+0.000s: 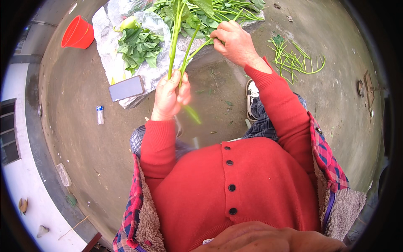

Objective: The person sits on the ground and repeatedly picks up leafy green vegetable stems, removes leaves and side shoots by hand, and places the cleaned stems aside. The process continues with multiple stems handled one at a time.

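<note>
Upright in my left hand (170, 96) are several green leafy stems (175, 41), gripped near their lower ends; one blurred end sticks out below the hand. The fingertips of my right hand (234, 44) pinch the outer end of a thin side stalk (200, 48) that branches from the held stems. Beyond both hands, a heap of leafy greens (196, 22) lies on a stone slab (102, 44). A smaller pile of loose green leaves (140, 47) rests on a clear plastic bag (162, 30), left of the stems.
A smartphone (126, 88) lies at the slab's near edge, with a pale green round vegetable (129, 23) farther back. A red bucket (78, 33) and a blue-capped clear container (99, 115) stand on the left floor. Bare green stalks (294, 61) are scattered on the right floor.
</note>
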### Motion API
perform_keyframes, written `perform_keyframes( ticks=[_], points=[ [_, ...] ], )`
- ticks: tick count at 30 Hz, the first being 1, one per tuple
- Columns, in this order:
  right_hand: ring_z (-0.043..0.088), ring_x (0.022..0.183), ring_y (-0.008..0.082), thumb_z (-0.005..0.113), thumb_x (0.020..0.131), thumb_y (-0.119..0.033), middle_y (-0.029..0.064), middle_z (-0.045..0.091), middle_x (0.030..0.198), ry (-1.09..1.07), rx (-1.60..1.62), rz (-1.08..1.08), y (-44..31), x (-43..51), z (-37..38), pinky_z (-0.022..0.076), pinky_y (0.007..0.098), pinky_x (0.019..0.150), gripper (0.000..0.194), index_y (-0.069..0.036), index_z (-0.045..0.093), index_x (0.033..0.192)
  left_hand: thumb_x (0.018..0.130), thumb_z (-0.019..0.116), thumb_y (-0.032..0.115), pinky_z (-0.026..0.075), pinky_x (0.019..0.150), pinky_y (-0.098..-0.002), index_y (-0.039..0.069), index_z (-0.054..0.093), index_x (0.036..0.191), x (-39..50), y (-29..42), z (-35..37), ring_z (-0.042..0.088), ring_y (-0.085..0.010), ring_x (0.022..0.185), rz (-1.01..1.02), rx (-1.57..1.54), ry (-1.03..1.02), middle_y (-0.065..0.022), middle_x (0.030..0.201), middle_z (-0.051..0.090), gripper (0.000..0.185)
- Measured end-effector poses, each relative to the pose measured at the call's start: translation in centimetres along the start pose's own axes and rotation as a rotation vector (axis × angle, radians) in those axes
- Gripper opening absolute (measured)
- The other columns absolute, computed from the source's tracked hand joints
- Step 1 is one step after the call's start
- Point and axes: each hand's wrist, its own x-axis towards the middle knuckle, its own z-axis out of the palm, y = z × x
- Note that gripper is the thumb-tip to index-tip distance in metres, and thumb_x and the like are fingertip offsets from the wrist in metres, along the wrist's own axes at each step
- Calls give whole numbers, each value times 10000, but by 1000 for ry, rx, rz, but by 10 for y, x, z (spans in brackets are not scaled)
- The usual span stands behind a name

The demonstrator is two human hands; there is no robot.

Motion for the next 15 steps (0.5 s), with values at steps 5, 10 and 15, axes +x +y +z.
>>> perform_keyframes(
  ticks=[5, 10, 15],
  points=[
    [562, 820, 204, 596, 770, -146, 29, 592, 831, 47, 163, 124, 1, -1, 4, 484, 335, 711, 99, -108, 667, 827, 993, 412, 329, 318, 388, -215, 56, 491, 867, 1, 0, 3, 329, -61, 397, -26, 40, 18, 7, 562, 410, 311],
    [522, 725, 101, 538, 829, -129, -18, 574, 759, 101, 945, 785, 21, 9, -7, 433, 265, 644, 143, -75, 670, 832, 988, 424, 340, 320, 388, -218, 60, 480, 849, -1, 0, 2, 330, -62, 394, -31, 45, 31, 10, 557, 406, 318],
    [530, 797, 94, 480, 875, -114, 18, 584, 831, 33, 1329, 723, 35, 14, -34, 424, 235, 732, 137, -33, 591, 872, 976, 474, 281, 371, 413, -228, 32, 529, 879, 6, -6, 0, 370, -74, 414, 27, 360, 212, 4, 562, 445, 273]
  ],
)
